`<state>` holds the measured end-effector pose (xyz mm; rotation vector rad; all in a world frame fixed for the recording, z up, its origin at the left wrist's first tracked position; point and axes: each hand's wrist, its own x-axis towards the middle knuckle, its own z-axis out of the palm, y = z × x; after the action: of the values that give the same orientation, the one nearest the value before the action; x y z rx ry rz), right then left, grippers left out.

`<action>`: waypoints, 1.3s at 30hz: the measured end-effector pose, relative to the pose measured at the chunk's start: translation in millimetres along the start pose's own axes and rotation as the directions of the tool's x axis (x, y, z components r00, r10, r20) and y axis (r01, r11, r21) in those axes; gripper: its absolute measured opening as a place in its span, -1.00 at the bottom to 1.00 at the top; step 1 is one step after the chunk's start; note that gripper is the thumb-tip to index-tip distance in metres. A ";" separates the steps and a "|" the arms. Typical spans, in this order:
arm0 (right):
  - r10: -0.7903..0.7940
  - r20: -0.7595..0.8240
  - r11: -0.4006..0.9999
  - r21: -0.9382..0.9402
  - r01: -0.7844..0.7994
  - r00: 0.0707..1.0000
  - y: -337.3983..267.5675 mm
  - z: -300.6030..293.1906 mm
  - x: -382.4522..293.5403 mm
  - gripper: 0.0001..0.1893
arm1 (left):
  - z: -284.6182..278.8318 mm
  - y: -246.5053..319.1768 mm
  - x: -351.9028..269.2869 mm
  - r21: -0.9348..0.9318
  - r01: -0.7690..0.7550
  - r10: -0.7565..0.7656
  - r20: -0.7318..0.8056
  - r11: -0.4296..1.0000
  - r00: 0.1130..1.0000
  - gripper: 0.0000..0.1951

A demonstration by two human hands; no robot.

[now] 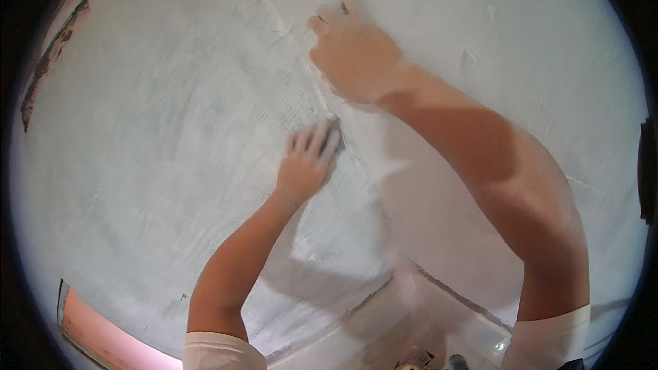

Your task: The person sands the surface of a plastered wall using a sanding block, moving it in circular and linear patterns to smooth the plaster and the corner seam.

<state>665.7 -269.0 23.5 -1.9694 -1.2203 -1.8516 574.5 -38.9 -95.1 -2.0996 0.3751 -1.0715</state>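
Observation:
Two plastered walls, a left one (169, 139) in pale grey and a smoother right one (488, 61), meet in a rough corner seam (277, 20). Beside the seam, my left hand (304, 167) presses a small dark pad (340, 136) to the left wall; it may be sandpaper, but the fingers cover most of it and blur. Higher up, my right hand (360, 56) is at the right wall close to the seam. Its fingers are bent, their tips hidden, and whether anything is under them cannot be told.
Below the corner lies a light, shiny tiled floor (390, 318) with a dark gap along the walls. Small dark objects (457, 362) stand at the bottom edge. A pink-lit opening (118, 329) is at lower left, a broken, exposed patch (56, 56) at upper left.

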 end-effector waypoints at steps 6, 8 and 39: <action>-0.072 0.004 0.996 -0.051 0.072 0.997 0.8 -12.8 -5.5 -0.80 | -14.4 -13.6 14.3 -0.009 -0.091 0.092 0.040 0.996 0.995 -0.50; -0.062 -0.006 0.997 -0.050 0.061 0.998 4.2 -12.1 -6.3 -0.81 | -32.3 -23.0 47.5 -0.075 0.319 -0.326 -0.120 0.945 0.938 -0.47; -0.068 0.093 0.997 0.037 0.065 0.993 -15.5 -7.5 -4.4 -0.83 | 87.5 74.1 -136.6 -0.323 -0.234 0.310 0.209 0.917 0.928 -0.51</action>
<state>650.4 -265.5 15.1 -2.0427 -1.3506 -1.7742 565.5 27.0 -260.6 -2.3235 0.7126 -0.5970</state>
